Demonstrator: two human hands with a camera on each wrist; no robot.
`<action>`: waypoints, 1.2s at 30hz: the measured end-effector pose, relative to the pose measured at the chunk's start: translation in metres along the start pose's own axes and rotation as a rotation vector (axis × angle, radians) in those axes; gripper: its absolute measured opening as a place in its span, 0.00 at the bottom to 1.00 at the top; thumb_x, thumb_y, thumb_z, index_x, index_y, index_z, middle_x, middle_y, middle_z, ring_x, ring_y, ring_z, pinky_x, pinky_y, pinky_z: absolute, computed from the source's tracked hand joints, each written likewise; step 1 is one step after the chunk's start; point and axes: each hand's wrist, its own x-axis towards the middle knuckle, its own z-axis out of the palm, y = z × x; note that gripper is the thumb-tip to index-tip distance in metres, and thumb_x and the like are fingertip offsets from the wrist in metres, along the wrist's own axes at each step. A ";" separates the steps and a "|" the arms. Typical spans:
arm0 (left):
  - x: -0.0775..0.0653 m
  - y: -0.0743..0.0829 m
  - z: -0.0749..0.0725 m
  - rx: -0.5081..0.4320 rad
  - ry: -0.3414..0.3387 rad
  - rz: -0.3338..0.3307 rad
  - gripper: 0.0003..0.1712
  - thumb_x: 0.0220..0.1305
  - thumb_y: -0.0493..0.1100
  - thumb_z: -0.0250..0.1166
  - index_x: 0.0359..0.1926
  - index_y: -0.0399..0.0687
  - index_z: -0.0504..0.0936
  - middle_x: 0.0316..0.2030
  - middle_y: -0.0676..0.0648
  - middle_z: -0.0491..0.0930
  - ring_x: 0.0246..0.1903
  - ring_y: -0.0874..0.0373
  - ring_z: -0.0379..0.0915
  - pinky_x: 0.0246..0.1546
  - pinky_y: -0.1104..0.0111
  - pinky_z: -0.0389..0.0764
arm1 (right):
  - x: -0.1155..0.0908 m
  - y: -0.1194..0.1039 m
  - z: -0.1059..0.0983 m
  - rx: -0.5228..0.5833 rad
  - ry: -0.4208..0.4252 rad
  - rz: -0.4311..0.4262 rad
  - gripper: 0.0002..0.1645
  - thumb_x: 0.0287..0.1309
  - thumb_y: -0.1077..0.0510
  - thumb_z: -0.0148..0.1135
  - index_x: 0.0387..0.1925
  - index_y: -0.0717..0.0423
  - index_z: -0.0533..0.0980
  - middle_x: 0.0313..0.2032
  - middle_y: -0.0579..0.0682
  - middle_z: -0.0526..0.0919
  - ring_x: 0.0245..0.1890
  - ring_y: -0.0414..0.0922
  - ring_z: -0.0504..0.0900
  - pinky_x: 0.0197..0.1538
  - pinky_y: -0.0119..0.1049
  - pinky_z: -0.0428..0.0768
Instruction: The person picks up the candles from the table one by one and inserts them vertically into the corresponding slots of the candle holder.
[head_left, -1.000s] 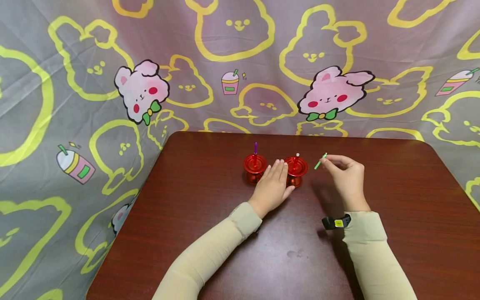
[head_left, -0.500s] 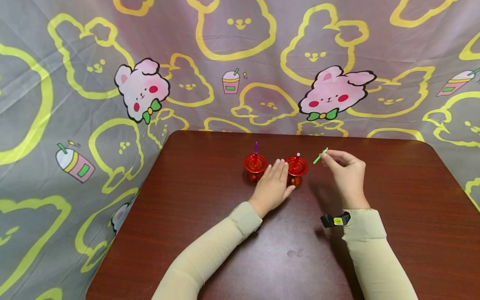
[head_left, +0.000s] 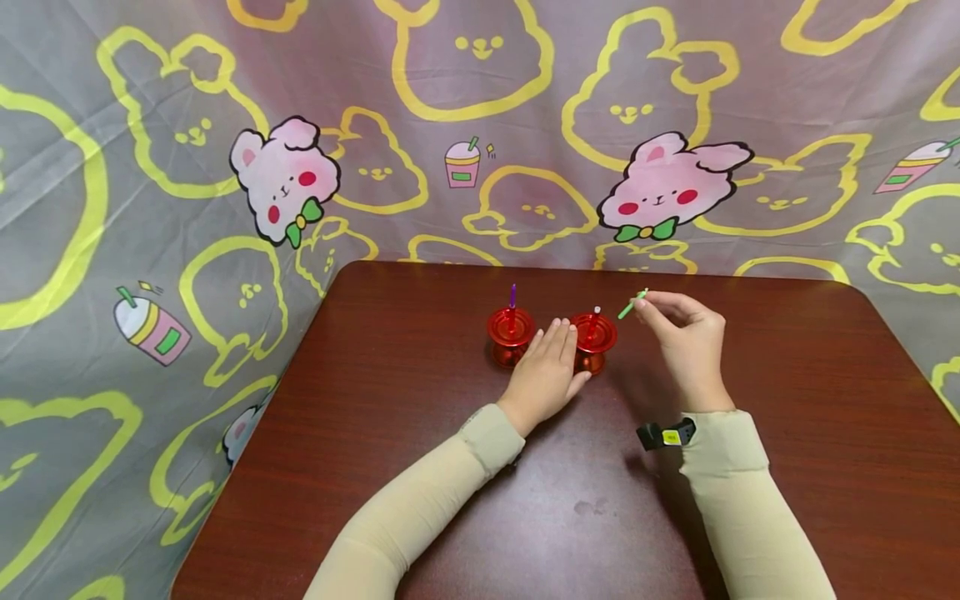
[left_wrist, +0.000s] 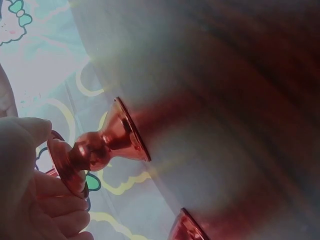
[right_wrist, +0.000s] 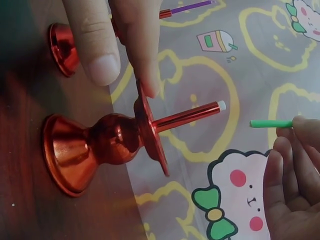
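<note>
Two shiny red candle holders stand on the table. The left candle holder (head_left: 512, 342) carries a thin purple candle (head_left: 513, 297) upright in its stem. On the right candle holder (right_wrist: 116, 142) the stem ends in a small white tip (right_wrist: 222, 105). My left hand (head_left: 542, 379) lies between the two with straight fingers, its fingertips against the right holder's dish and its thumb stretched in front. Between thumb and fingers, my right hand (head_left: 686, 342) pinches a thin green candle (right_wrist: 270, 123), held slanted in the air to the right of the white tip.
The dark brown wooden table (head_left: 420, 433) has rounded back corners. A printed curtain (head_left: 525, 150) with bunny and cup pictures hangs behind it and along the left. A black strap with a yellow-faced device (head_left: 670, 436) sits on my right wrist.
My right hand has moved a little left and up with the green candle, bringing it nearer the right candle holder's stem. The left hand and both holders stay put.
</note>
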 end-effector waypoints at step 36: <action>0.001 0.001 0.001 -0.015 -0.027 -0.017 0.41 0.76 0.62 0.53 0.74 0.37 0.65 0.73 0.40 0.64 0.75 0.49 0.56 0.73 0.57 0.59 | 0.009 0.003 0.025 -0.124 -0.068 -0.105 0.14 0.60 0.56 0.73 0.43 0.62 0.88 0.35 0.40 0.89 0.34 0.32 0.84 0.38 0.23 0.78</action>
